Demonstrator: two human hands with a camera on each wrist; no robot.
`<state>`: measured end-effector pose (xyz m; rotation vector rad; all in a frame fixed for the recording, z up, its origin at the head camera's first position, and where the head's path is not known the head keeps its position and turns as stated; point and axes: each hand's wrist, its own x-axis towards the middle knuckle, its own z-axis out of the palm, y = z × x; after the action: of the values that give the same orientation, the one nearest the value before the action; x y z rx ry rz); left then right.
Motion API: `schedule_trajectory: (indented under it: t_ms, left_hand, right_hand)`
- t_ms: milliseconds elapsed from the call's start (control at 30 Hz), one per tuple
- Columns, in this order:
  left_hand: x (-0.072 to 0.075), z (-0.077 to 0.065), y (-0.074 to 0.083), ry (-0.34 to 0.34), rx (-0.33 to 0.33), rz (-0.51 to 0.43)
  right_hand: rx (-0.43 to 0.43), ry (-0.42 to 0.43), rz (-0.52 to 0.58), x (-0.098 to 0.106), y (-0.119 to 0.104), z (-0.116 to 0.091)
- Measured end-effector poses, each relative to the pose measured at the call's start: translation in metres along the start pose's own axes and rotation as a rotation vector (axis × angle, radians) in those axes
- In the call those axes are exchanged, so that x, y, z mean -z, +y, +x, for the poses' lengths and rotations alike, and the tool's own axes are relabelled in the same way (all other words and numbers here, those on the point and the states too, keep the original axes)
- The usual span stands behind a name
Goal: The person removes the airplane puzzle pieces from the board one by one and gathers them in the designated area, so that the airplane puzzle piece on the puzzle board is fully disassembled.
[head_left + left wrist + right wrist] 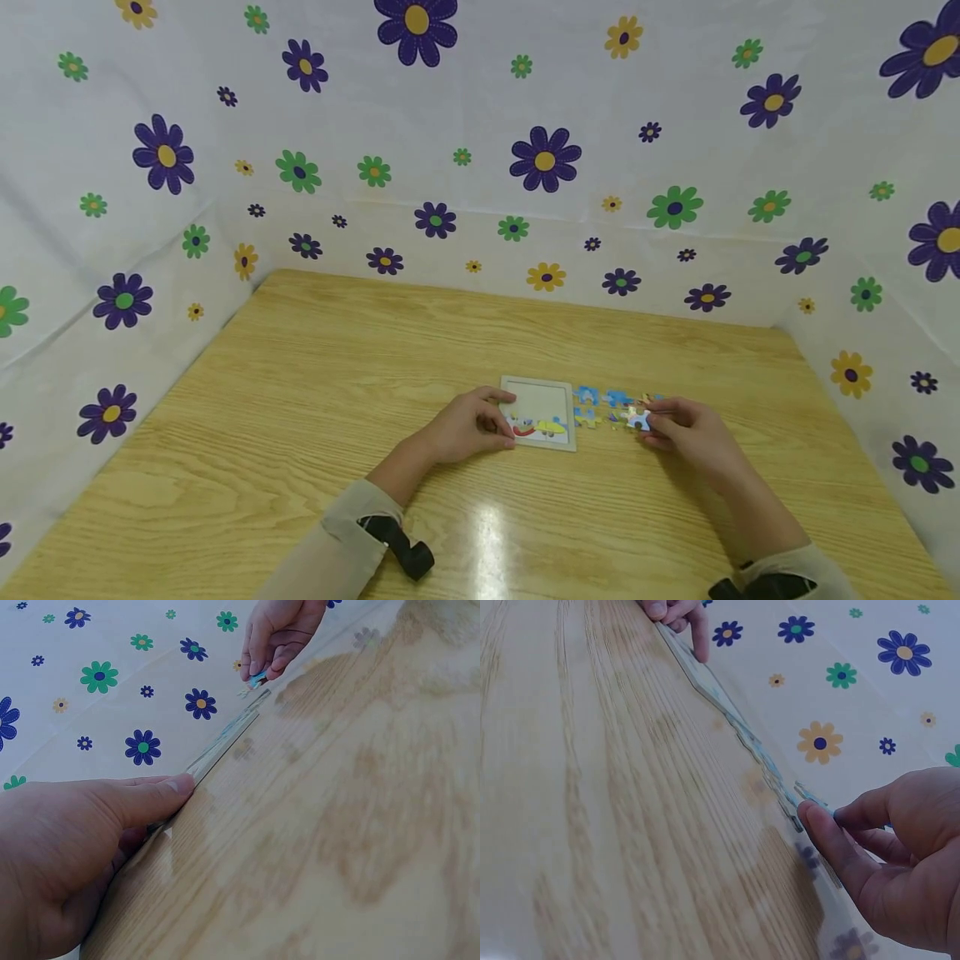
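A square puzzle tray point(572, 417) lies flat on the table, with a strip of red and yellow picture along its near side and bare backing above. My left hand point(467, 427) holds the tray's left edge, index finger near the far corner and thumb near the near corner. In the left wrist view that thumb lies on the tray's rim point(225, 754). My right hand point(693, 433) pinches a light-blue and white jigsaw piece point(638, 419) between thumb and fingers, over the loose pieces right of the tray. Its far edge shows in the right wrist view, mostly hidden by fingers point(821, 825).
Several loose jigsaw pieces point(587, 395), blue and yellow, lie in rows beside the tray's right side. The wood-grain table point(360, 358) is bordered at the back and both sides by a white flowered cloth point(465, 108).
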<state>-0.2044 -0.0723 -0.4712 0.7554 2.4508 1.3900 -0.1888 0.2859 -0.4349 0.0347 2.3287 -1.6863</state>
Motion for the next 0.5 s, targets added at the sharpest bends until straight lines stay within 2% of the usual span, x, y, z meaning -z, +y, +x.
schedule_trajectory:
  t_ms: [267,500]
  left_hand:
    - [-0.001,0.0,0.0,-0.008,0.001,0.003]
    - [0.0,-0.001,0.0,-0.005,-0.008,0.009]
  right_hand:
    - [-0.033,0.01,0.005,0.016,0.007,-0.001]
    - [-0.046,0.021,-0.041,0.024,0.008,-0.004]
